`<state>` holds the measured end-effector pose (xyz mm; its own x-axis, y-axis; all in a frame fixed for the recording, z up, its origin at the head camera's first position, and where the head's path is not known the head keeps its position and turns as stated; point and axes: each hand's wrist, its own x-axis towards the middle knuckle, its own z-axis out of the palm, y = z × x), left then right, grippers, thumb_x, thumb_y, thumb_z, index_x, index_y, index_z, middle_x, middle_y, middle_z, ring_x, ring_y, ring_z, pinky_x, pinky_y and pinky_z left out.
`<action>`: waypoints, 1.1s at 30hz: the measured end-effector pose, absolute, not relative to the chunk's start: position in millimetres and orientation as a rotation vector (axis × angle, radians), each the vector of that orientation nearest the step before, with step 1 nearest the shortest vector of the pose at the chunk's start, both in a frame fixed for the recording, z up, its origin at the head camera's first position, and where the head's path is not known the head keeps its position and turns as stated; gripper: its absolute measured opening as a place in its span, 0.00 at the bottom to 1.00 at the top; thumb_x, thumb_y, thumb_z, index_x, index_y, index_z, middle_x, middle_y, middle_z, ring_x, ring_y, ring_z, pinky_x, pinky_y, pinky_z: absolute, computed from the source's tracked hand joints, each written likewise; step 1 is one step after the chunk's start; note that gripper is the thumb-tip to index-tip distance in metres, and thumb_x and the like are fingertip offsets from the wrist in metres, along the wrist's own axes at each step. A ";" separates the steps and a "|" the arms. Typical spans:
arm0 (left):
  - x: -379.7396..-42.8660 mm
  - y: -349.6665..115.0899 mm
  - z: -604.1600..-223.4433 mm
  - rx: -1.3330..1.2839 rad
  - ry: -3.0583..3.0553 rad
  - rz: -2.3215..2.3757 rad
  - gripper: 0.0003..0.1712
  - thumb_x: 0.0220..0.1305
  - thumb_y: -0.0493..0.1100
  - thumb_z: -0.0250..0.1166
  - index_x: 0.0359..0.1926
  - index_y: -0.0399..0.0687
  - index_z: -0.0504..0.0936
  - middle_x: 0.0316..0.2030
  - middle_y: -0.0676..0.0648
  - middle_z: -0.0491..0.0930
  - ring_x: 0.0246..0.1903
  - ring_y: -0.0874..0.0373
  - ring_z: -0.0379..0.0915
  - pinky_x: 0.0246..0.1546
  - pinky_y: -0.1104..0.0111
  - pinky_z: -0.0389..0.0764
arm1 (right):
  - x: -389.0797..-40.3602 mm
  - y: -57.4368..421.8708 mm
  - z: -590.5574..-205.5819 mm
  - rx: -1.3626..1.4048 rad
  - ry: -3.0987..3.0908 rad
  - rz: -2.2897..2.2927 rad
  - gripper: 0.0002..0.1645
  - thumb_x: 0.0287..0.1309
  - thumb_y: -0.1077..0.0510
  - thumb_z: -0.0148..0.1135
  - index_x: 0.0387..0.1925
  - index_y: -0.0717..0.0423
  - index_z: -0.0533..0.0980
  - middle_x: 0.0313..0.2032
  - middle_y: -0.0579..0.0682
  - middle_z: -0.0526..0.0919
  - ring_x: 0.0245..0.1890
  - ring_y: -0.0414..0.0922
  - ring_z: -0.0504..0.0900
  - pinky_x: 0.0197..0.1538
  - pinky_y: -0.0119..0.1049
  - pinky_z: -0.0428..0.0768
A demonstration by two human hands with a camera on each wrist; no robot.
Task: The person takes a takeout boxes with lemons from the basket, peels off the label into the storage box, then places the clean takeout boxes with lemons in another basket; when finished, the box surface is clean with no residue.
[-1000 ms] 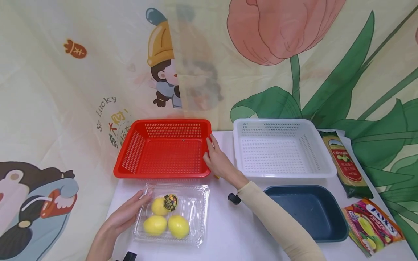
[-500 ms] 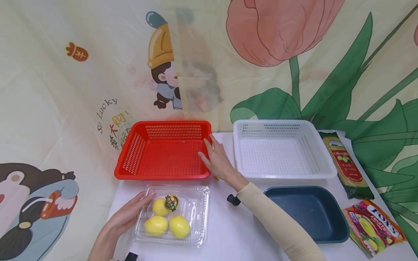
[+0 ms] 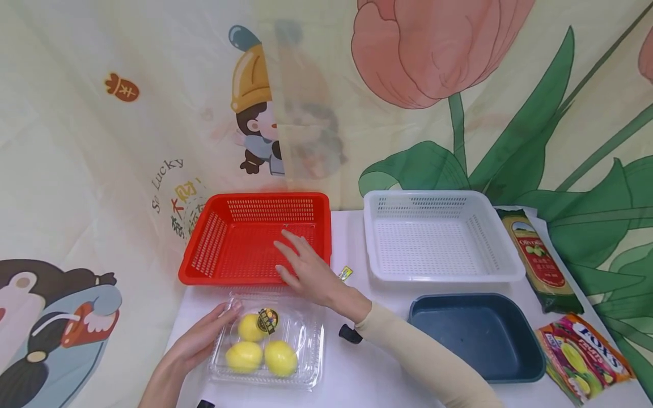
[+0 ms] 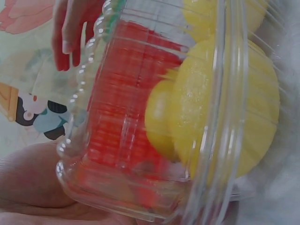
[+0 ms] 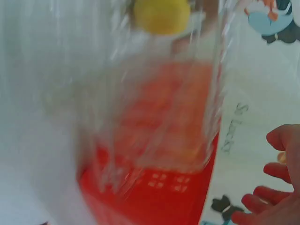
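Observation:
A clear plastic clamshell box (image 3: 312, 362) with three yellow lemons (image 3: 244, 357) and a round dark label sits on the near left of the table. My left hand (image 3: 201, 335) touches the left side of this box, fingers extended along its far corner. Over the front right part of the red basket (image 3: 229, 281) hovers my right hand (image 3: 312, 273), fingers spread and holding nothing. In the left wrist view, a large lemon (image 4: 258, 108) shows through the box's ridged wall. The right wrist view is blurred, with the right hand's fingers (image 5: 272, 199) apart at the right edge.
To the right stand a white basket (image 3: 444, 277) and a dark blue basin (image 3: 533, 371). A green-and-red food packet (image 3: 543, 258) and a Fox's Fruits bag (image 3: 586, 354) lie at the far right. A small yellow packet (image 3: 346, 273) lies between the baskets.
My right hand has left the red basket's right edge and moved left and toward the box, uncovering the small yellow packet. My left hand stays at the box.

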<state>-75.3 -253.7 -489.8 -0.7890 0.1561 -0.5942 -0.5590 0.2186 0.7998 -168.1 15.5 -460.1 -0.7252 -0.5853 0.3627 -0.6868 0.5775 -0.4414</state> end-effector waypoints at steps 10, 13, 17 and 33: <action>-74.9 -255.5 -493.3 -0.322 1.915 1.645 0.47 0.76 0.61 0.52 0.80 0.40 0.45 0.79 0.33 0.45 0.78 0.32 0.38 0.75 0.37 0.47 | -123.2 -6.4 -450.6 1.647 -2.615 0.551 0.33 0.72 0.56 0.56 0.75 0.49 0.64 0.75 0.45 0.66 0.77 0.41 0.61 0.80 0.36 0.53; -75.4 -256.2 -492.9 -0.320 1.902 1.656 0.47 0.77 0.60 0.52 0.80 0.39 0.43 0.79 0.33 0.42 0.78 0.32 0.35 0.75 0.38 0.45 | -111.6 -11.9 -452.0 1.750 -2.589 0.421 0.32 0.73 0.54 0.55 0.75 0.49 0.64 0.76 0.45 0.65 0.78 0.42 0.59 0.80 0.35 0.52; -77.0 -255.4 -492.0 -0.345 1.904 1.634 0.50 0.76 0.61 0.52 0.81 0.39 0.40 0.79 0.32 0.40 0.78 0.32 0.34 0.74 0.38 0.45 | -100.2 -17.4 -456.3 1.816 -2.557 0.242 0.30 0.74 0.52 0.53 0.75 0.47 0.65 0.76 0.47 0.63 0.78 0.44 0.58 0.80 0.39 0.54; -77.8 -254.0 -490.9 -0.381 1.927 1.589 0.53 0.74 0.65 0.53 0.80 0.38 0.39 0.78 0.30 0.42 0.77 0.31 0.40 0.74 0.37 0.49 | -87.9 -20.1 -472.7 1.806 -2.563 0.086 0.28 0.73 0.54 0.50 0.72 0.44 0.69 0.72 0.43 0.71 0.75 0.42 0.65 0.78 0.45 0.62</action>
<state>-77.8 -254.0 -490.9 -0.7754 0.1542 -0.6124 -0.5717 0.2403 0.7845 -87.9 -20.1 -472.7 -0.3373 -0.9407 0.0354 -0.9410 0.3358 -0.0418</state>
